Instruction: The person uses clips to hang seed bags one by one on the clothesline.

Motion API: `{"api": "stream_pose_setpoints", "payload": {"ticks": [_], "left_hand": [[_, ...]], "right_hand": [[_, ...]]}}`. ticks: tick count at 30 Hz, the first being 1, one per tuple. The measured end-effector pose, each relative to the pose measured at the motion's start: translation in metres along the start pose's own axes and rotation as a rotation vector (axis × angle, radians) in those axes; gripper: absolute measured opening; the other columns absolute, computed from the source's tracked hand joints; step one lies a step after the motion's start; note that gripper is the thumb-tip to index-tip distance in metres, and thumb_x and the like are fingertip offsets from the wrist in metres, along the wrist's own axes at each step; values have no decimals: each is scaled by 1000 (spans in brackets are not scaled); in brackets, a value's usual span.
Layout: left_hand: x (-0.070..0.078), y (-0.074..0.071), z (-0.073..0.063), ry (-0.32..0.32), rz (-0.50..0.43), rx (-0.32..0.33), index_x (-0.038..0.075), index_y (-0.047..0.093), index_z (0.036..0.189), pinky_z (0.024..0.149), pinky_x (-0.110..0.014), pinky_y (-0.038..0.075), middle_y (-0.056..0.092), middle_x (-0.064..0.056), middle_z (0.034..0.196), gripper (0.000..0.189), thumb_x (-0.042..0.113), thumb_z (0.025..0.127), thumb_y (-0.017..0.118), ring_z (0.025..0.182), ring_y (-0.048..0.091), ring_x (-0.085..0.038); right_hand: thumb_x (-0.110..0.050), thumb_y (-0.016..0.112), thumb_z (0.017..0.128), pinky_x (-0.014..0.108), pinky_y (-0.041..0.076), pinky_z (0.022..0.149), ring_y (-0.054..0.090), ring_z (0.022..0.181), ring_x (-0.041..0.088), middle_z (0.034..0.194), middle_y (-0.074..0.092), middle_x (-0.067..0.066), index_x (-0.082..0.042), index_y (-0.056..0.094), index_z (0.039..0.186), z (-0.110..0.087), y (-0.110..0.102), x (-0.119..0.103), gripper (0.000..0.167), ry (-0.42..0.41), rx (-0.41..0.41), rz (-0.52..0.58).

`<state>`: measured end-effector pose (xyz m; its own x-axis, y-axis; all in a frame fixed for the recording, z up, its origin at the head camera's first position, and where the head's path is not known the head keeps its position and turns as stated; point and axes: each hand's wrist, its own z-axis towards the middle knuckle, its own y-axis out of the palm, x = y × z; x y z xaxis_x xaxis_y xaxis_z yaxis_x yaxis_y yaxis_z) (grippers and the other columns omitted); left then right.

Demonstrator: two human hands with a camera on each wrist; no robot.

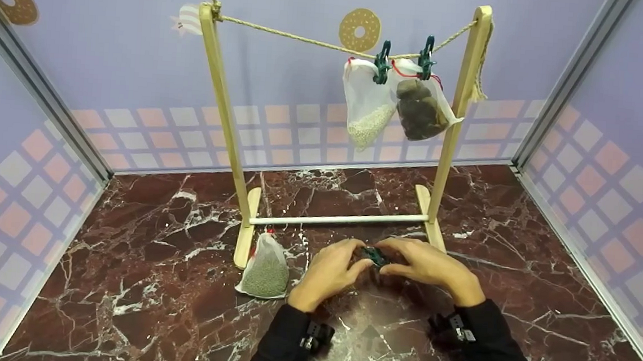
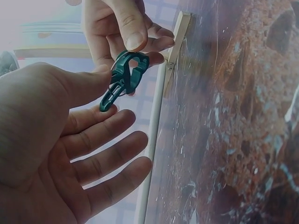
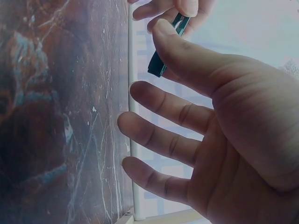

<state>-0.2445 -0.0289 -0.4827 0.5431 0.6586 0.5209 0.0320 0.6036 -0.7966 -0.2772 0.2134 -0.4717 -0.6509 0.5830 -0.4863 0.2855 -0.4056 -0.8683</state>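
Note:
A dark green plastic spring clip (image 1: 375, 257) is held between both hands above the table, in front of the rack. My left hand (image 1: 331, 269) pinches one end of the clip (image 2: 110, 98) with thumb and forefinger, its other fingers spread. My right hand (image 1: 427, 264) pinches the opposite end of it (image 3: 158, 64) between thumb and forefinger; the remaining fingers stay extended. To the left of my left hand, a white mesh bag of small greenish grains (image 1: 265, 275) stands on the table.
A wooden rack (image 1: 227, 111) with a rope (image 1: 292, 34) stands behind the hands. Two green clips (image 1: 382, 66) hold a mesh bag of pale grains (image 1: 368, 121) and a mesh bag of brown lumps (image 1: 419, 116) on the rope. A white bar (image 1: 338, 220) joins the rack's feet. Patterned walls surround the marbled table (image 1: 150, 282).

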Motion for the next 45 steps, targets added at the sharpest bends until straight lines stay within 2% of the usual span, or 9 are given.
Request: {"api": "stream_pose_setpoints", "payload": {"ticks": [5, 10, 19, 25, 29, 36, 38, 45], "left_hand": [[-2, -3, 0, -3, -43, -6, 8, 66, 119, 84, -34, 56, 69, -5, 109, 30, 31, 100, 65, 94, 68, -22], [-3, -4, 0, 6, -44, 2, 9, 66, 118, 83, -33, 56, 70, -5, 109, 27, 27, 99, 66, 92, 68, -21], [-4, -8, 0, 3, -51, 42, 9, 70, 112, 73, -30, 55, 72, -3, 101, 23, 27, 97, 69, 80, 68, -22], [-5, -10, 0, 8, -44, 80, 10, 71, 110, 67, -27, 53, 74, -2, 99, 20, 26, 98, 68, 73, 64, -15], [-7, -10, 1, 16, -59, 82, 10, 71, 110, 62, -26, 51, 73, -1, 97, 19, 25, 99, 67, 67, 58, -11], [-11, -15, 0, 20, -55, 101, 10, 72, 110, 67, -30, 53, 71, 0, 90, 18, 24, 99, 67, 69, 60, -12], [-13, -16, 0, 18, -73, 99, 9, 72, 110, 65, -29, 51, 70, 0, 87, 18, 23, 99, 67, 67, 57, -11], [-18, -27, -2, 16, -142, 106, 8, 72, 110, 65, -26, 52, 71, 0, 88, 18, 22, 100, 65, 66, 55, -7]], "right_hand": [[-37, 68, 98, 43, 54, 92, 66, 109, 22, 127, 67, 7, -5, 58, 138, 0, 1, 1, 52, -8, 9, 8], [-35, 66, 99, 44, 54, 94, 66, 111, 24, 128, 67, 8, -5, 59, 137, 0, 1, 2, 48, -3, 11, -3], [-33, 65, 100, 44, 55, 91, 68, 107, 24, 125, 69, 9, -5, 61, 134, 1, 3, 3, 44, 5, 15, -30], [-32, 64, 101, 42, 56, 89, 68, 105, 23, 122, 69, 9, -5, 62, 134, 2, 4, 3, 42, 0, 23, -26], [-32, 64, 101, 42, 57, 87, 69, 100, 21, 118, 71, 8, -5, 62, 133, 2, 4, 3, 42, 1, 29, -26], [-32, 61, 103, 42, 56, 86, 68, 101, 21, 119, 70, 10, -4, 62, 134, 2, 4, 2, 42, -3, 22, -17], [-33, 61, 103, 42, 56, 86, 68, 101, 20, 119, 70, 10, -4, 63, 133, 3, 4, 2, 41, -6, 26, -16], [-35, 60, 103, 40, 57, 82, 69, 95, 17, 114, 72, 6, -7, 64, 130, 5, 8, 0, 40, -58, 96, -45]]}}
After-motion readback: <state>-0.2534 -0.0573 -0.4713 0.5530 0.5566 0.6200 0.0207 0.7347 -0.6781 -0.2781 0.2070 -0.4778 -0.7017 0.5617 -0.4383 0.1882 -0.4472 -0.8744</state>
